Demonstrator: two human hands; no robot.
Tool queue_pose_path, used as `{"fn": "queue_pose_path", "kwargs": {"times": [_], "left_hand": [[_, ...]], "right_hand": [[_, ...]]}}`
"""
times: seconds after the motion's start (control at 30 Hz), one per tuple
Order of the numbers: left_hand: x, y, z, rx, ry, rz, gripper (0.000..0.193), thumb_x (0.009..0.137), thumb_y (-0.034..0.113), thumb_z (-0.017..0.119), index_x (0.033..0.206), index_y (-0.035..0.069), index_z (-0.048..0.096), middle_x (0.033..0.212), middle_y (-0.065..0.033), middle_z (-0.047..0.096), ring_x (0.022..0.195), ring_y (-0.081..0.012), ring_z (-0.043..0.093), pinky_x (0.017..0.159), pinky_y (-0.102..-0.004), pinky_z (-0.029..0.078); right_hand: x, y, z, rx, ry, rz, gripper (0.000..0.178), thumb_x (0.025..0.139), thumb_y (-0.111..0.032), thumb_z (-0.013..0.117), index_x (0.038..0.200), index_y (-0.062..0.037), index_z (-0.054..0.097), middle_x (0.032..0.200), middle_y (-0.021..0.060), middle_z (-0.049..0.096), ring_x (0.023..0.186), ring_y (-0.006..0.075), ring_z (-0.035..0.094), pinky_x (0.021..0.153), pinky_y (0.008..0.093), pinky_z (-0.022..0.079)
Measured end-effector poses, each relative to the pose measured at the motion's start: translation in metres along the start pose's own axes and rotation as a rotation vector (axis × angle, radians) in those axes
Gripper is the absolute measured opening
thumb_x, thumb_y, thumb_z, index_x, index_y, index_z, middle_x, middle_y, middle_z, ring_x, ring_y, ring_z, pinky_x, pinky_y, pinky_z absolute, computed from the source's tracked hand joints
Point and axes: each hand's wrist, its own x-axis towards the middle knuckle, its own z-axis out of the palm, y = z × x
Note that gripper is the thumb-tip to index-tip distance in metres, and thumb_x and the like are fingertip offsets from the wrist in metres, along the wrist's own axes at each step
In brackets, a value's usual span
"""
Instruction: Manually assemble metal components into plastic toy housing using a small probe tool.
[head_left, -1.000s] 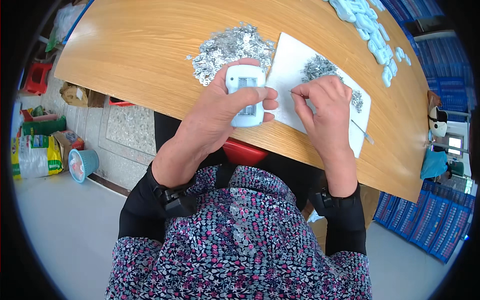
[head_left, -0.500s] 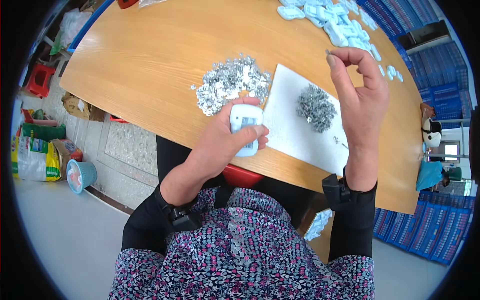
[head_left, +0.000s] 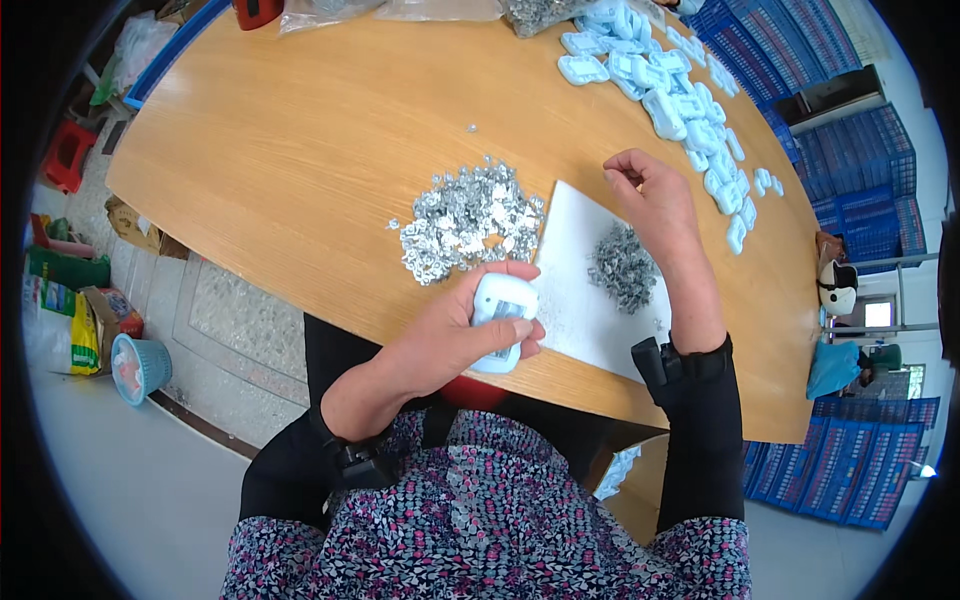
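My left hand (head_left: pixel 435 342) is closed around a light-blue plastic casing (head_left: pixel 508 292) with a window opening, near the table's front edge. The thumb lies across the casing's face. Raised over the far part of a white mat (head_left: pixel 570 315), my right hand (head_left: pixel 662 215) has thumb and index finger pinched together. Whatever sits between those fingertips is too small to make out. Below that hand, a pile of tiny dark-grey metal parts (head_left: pixel 624 270) lies on the mat. Left of the mat spreads a heap of small shiny metal pieces (head_left: pixel 475 222).
Many light-blue casings (head_left: pixel 665 110) are strewn over the far right of the wooden table (head_left: pixel 300 150). Clear plastic bags (head_left: pixel 440 8) lie along the far edge. Blue trays (head_left: pixel 840 460) are stacked to the right. On the floor at left stands a light-blue basket (head_left: pixel 142 370).
My right hand has moved left and its fingers have curled in; the tiny dark bit at its fingertips no longer shows. My left hand still holds the casing. The whole view has shifted slightly.
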Motion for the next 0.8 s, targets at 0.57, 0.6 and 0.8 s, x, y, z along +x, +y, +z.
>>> {"fn": "queue_pose_path", "kwargs": {"times": [0.57,0.6,0.8], "left_hand": [[0.005,0.005,-0.021,-0.231,-0.229,-0.156,0.050,0.100,0.006,0.056,0.147,0.006,0.036,0.109,-0.0148,0.065,0.101,-0.0236,0.067,0.085,-0.0380,0.056],[0.005,0.004,-0.022,-0.240,-0.237,-0.158,0.050,0.100,0.006,0.056,0.147,0.006,0.036,0.109,-0.0148,0.065,0.101,-0.0233,0.067,0.085,-0.0379,0.056],[0.004,0.008,-0.024,-0.253,-0.263,-0.196,0.053,0.100,0.011,0.059,0.147,0.008,0.036,0.109,-0.0098,0.065,0.100,-0.0181,0.065,0.087,-0.0321,0.054]], "right_hand": [[0.152,-0.001,0.042,-0.724,-0.249,-0.034,0.038,0.096,-0.025,0.049,0.129,-0.0074,0.058,0.117,0.0200,0.068,0.107,0.0376,0.065,0.092,0.0488,0.051],[0.157,0.000,0.046,-0.706,-0.213,0.065,0.039,0.096,-0.025,0.050,0.130,-0.0074,0.057,0.116,0.0194,0.068,0.107,0.0373,0.065,0.092,0.0487,0.051],[0.168,-0.001,0.045,-0.572,-0.060,0.079,0.041,0.094,-0.026,0.058,0.133,-0.0143,0.056,0.115,0.0175,0.070,0.106,0.0359,0.066,0.089,0.0482,0.053]]}}
